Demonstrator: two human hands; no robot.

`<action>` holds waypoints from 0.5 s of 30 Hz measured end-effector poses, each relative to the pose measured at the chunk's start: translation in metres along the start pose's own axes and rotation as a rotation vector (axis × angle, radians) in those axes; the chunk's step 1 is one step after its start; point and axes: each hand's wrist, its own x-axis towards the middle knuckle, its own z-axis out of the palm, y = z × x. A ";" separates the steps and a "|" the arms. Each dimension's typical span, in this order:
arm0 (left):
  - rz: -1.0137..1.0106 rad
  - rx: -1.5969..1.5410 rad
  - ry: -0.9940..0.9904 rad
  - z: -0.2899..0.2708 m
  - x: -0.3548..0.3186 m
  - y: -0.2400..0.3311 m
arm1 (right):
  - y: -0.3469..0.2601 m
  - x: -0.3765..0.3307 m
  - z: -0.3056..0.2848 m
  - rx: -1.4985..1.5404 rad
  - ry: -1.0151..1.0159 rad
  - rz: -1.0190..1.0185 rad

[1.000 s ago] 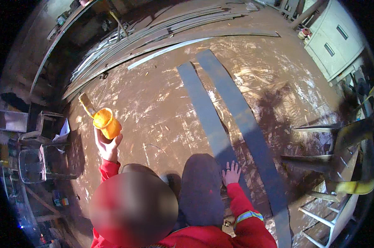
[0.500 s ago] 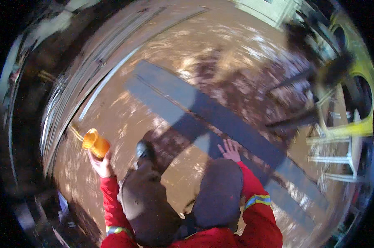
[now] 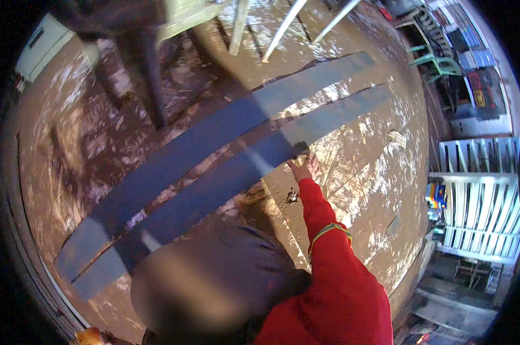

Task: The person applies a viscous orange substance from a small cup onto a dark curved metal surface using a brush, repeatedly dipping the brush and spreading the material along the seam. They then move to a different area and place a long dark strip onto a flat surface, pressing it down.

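My right hand (image 3: 306,168) reaches forward to the near edge of the nearer grey board (image 3: 329,118). Its thumb and fingers stand apart. Right at the fingertips is a small dark object (image 3: 301,148); its kind is unclear, and no grip on it shows. The second long grey board (image 3: 225,123) lies alongside, a narrow strip of brown floor between them. At the lower left edge, part of an orange container (image 3: 90,335) shows, mostly cut off; my left hand cannot be made out there.
A small metallic item (image 3: 293,196) lies on the wet-looking brown floor (image 3: 369,155) below my right hand. Pale chair legs (image 3: 283,31) stand beyond the boards. At right are a green chair (image 3: 435,63) and a white slatted piece of furniture (image 3: 481,201).
My view has swung to the right. My right hand, flat on a board before, now extends to the small dark object. The orange container and my left hand have slipped toward or past the lower left edge.
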 end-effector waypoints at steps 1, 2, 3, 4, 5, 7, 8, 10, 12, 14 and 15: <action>0.013 0.002 -0.026 0.013 0.004 0.007 | -0.004 0.015 0.001 -0.007 -0.004 0.002; 0.026 0.015 -0.051 0.019 0.009 0.012 | -0.003 0.025 0.004 0.081 0.062 -0.078; 0.045 0.021 -0.076 0.026 0.015 0.019 | 0.001 0.034 0.011 0.169 0.127 -0.155; 0.060 0.020 -0.097 0.033 0.018 0.024 | 0.006 0.045 0.014 0.284 0.103 -0.084; 0.068 0.019 -0.119 0.039 0.023 0.030 | 0.012 0.059 0.012 0.396 0.080 -0.018; 0.083 0.014 -0.159 0.052 0.026 0.042 | 0.026 0.076 0.011 0.498 0.049 0.160; 0.097 0.025 -0.164 0.054 0.029 0.047 | 0.016 0.078 0.011 0.492 0.025 0.263; 0.119 0.042 -0.176 0.053 0.031 0.056 | -0.017 0.069 0.009 0.380 0.001 0.387; 0.130 0.044 -0.192 0.055 0.033 0.060 | -0.035 0.068 0.004 0.359 0.066 0.247; 0.137 0.042 -0.204 0.057 0.033 0.063 | -0.044 0.077 0.002 0.365 0.054 0.200; 0.142 0.042 -0.211 0.057 0.033 0.064 | -0.044 0.079 0.004 0.379 0.062 0.199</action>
